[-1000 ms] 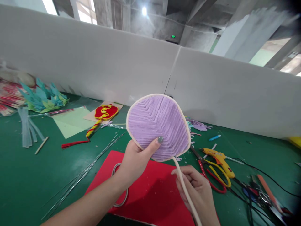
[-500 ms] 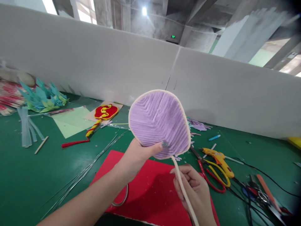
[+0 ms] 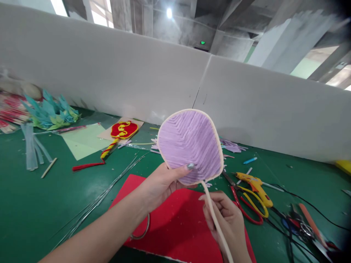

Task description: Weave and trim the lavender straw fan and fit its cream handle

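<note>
I hold up a round purple ribbed fan (image 3: 192, 144) with a cream rim above a red sheet (image 3: 175, 226). My left hand (image 3: 161, 182) pinches the fan's lower left edge, thumb pressed on its face. A cream cord (image 3: 215, 219) runs down from the fan's bottom. My right hand (image 3: 227, 219) is closed around that cord, just below the fan.
A green table (image 3: 33, 204) carries a metal ring (image 3: 142, 230), thin wires (image 3: 104, 197), red-handled scissors (image 3: 244, 204), a yellow glue gun (image 3: 255, 182), a red and yellow ornament (image 3: 122, 131), teal paper petals (image 3: 49, 111), glue sticks (image 3: 31, 149) and purple scraps (image 3: 231, 145). A white partition (image 3: 123, 80) stands behind.
The fan has shifted a little to the right and turned slightly. My left thumb slid along its lower edge. My right hand stays on the cord.
</note>
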Tool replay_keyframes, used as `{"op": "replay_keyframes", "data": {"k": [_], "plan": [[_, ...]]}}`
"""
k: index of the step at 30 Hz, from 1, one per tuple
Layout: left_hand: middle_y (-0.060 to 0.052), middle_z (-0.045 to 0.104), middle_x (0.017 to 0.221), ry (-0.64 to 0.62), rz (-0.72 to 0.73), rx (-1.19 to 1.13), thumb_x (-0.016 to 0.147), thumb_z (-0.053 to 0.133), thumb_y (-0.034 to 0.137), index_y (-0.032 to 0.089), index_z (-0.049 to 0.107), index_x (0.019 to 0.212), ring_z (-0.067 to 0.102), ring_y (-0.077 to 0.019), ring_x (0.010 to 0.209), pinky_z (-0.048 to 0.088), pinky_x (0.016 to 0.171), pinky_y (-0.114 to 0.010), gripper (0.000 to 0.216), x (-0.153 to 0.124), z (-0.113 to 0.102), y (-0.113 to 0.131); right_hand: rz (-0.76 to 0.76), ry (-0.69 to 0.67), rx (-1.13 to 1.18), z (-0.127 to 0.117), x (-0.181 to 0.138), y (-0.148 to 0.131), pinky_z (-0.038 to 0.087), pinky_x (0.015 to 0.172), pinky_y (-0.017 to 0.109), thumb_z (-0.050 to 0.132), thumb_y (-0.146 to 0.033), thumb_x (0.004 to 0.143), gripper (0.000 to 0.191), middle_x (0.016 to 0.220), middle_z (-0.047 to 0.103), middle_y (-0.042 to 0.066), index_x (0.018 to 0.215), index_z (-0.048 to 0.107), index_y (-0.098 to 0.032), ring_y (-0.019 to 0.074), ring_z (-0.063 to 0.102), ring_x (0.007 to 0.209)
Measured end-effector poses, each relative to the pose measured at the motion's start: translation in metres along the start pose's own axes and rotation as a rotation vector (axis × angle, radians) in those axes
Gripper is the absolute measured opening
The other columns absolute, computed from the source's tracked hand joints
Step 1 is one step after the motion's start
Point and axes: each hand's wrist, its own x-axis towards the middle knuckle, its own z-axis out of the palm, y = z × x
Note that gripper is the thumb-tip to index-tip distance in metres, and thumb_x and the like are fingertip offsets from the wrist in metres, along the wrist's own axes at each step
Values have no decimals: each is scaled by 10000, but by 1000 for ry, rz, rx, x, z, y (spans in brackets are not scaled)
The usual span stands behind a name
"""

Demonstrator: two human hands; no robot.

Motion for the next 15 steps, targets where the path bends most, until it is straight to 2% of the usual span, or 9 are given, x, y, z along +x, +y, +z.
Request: {"op": "replay_keyframes", "data": {"k": [4, 9, 12, 15], "plan": [[-89, 671, 1042, 69, 57, 68, 673, 703, 232, 167, 644, 1027, 624, -201, 934, 481, 828, -309, 365, 2, 1, -1, 11, -35, -24, 1, 3, -2, 217, 342, 162, 621, -458, 725, 307, 412, 394, -68, 698, 617, -152, 41, 302, 357], [-96, 660, 1074, 138, 112, 133, 654, 717, 258, 177, 648, 1029, 605, -241, 988, 462, 867, -361, 389, 4, 0, -4, -33, 30, -180, 5, 3, -3, 288, 334, 166, 605, -397, 754, 227, 453, 495, -43, 737, 631, -172, 55, 361, 358], [-97, 643, 1110, 98, 153, 148, 645, 725, 263, 178, 636, 1054, 578, -245, 1040, 426, 916, -377, 427, 5, -2, -4, -198, 66, -305, 5, 2, -6, 418, 417, 189, 593, -326, 770, 160, 548, 612, 2, 748, 660, -183, 105, 522, 456], [-108, 628, 1133, -4, 172, 153, 608, 752, 305, 169, 620, 1074, 555, -259, 1073, 407, 935, -393, 504, 2, -3, -1, -434, 137, -460, 0, -3, -12, 497, 529, 224, 591, -247, 770, 100, 660, 688, 26, 768, 682, -205, 153, 618, 570]]}}
